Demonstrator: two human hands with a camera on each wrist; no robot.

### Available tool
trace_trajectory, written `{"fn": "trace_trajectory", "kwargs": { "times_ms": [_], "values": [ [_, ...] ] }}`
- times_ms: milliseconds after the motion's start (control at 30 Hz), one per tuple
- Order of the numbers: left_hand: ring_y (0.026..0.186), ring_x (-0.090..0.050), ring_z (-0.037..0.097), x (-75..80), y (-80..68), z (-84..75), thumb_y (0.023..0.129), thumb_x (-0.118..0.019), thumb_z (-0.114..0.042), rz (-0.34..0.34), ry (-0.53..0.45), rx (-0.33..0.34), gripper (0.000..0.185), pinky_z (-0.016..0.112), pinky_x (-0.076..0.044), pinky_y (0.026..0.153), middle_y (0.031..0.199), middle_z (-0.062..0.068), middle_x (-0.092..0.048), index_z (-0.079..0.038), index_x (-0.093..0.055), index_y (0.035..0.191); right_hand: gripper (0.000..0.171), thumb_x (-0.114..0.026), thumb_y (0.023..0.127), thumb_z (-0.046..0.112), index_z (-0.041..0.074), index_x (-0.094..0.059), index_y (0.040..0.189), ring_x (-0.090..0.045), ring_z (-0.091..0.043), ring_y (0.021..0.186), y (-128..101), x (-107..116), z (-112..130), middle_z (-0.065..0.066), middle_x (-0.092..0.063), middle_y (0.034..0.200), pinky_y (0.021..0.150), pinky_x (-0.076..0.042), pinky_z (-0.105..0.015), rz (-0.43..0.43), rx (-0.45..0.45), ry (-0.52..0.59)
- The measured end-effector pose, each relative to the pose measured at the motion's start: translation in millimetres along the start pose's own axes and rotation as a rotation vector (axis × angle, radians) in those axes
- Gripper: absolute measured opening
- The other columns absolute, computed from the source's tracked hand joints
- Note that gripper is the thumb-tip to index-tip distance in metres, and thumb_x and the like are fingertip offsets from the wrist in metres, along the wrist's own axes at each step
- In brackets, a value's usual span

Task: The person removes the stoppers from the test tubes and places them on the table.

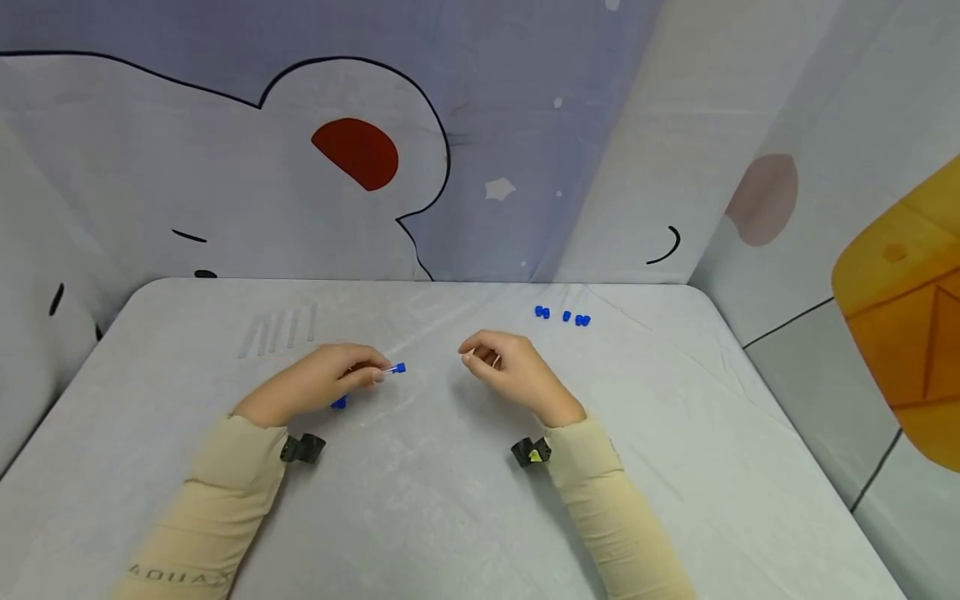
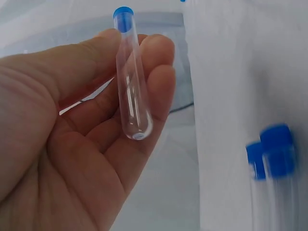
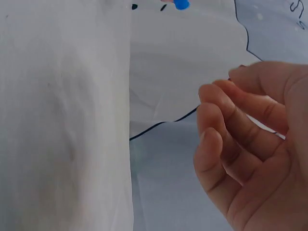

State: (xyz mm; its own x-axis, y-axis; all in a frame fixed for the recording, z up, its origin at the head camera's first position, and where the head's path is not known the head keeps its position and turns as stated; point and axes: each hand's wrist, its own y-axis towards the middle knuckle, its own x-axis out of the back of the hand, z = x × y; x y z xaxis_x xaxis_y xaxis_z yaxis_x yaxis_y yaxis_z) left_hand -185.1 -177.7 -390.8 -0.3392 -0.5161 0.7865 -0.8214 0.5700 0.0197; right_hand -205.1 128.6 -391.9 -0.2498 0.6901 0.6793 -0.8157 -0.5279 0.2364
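Note:
My left hand [image 1: 326, 379] pinches a clear test tube [image 2: 131, 86] between thumb and fingers. A blue cap [image 2: 123, 19] sits in the tube's mouth, and its rounded end lies towards the palm. Beside that hand, more capped tubes [image 2: 279, 168] lie on the table, their blue tops partly behind the wrist in the head view. Across from it, my right hand [image 1: 521, 371] hovers over the table with its fingers loosely bent. Nothing shows between those fingers [image 3: 210, 144] in the right wrist view.
Several clear tubes [image 1: 276, 329] without caps lie in a row at the back left of the white table [image 1: 420, 517]. Loose blue caps [image 1: 566, 316] lie at the back right. Printed cloth walls [image 1: 525, 150] rise behind the table and at its sides.

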Motion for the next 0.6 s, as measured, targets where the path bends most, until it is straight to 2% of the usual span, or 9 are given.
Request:
{"fn": "trace_trajectory", "kwargs": {
  "times_ms": [100, 233, 367, 600],
  "values": [
    [0.083, -0.063, 0.013, -1.6, 1.4, -8.6, 0.104, -0.060, -0.015, 0.003, 0.000, -0.019, 0.022, 0.037, -0.052, 0.077, 0.097, 0.004, -0.071, -0.004, -0.070, 0.119, 0.014, -0.066, 0.099, 0.013, 0.005, -0.073, 0.108, -0.060, -0.010, 0.078, 0.1, -3.0, 3.6, 0.001, -0.069, 0.087, 0.072, -0.052, -0.028, 0.043, 0.049, -0.025],
    [0.084, -0.065, 0.017, -3.9, 2.6, -19.3, 0.104, -0.060, -0.015, 0.018, 0.001, -0.058, 0.021, 0.037, -0.053, 0.077, 0.098, 0.005, -0.070, -0.003, -0.070, 0.118, 0.018, -0.069, 0.098, 0.015, 0.003, -0.072, 0.111, -0.059, -0.008, 0.078, 0.7, -7.1, 8.4, 0.004, -0.067, 0.087, 0.072, -0.051, -0.025, 0.105, 0.116, -0.048],
    [0.085, -0.066, 0.019, -6.4, 3.7, -27.7, 0.103, -0.060, -0.013, 0.023, 0.017, -0.092, 0.020, 0.036, -0.054, 0.077, 0.098, 0.004, -0.070, -0.002, -0.070, 0.118, 0.020, -0.072, 0.097, 0.018, 0.003, -0.072, 0.111, -0.058, -0.007, 0.078, 0.3, -8.6, 12.0, 0.005, -0.066, 0.088, 0.071, -0.051, -0.024, 0.134, 0.150, -0.046],
    [0.081, -0.059, 0.006, -11.8, 5.0, -35.5, 0.102, -0.063, -0.014, 0.006, 0.025, -0.135, 0.018, 0.030, -0.052, 0.073, 0.098, -0.002, -0.068, -0.005, -0.070, 0.116, 0.018, -0.072, 0.097, 0.019, 0.007, -0.073, 0.110, -0.058, -0.006, 0.078, -1.6, -12.4, 16.9, 0.006, -0.067, 0.089, 0.070, -0.051, -0.024, 0.181, 0.186, -0.012]
  ]
}}
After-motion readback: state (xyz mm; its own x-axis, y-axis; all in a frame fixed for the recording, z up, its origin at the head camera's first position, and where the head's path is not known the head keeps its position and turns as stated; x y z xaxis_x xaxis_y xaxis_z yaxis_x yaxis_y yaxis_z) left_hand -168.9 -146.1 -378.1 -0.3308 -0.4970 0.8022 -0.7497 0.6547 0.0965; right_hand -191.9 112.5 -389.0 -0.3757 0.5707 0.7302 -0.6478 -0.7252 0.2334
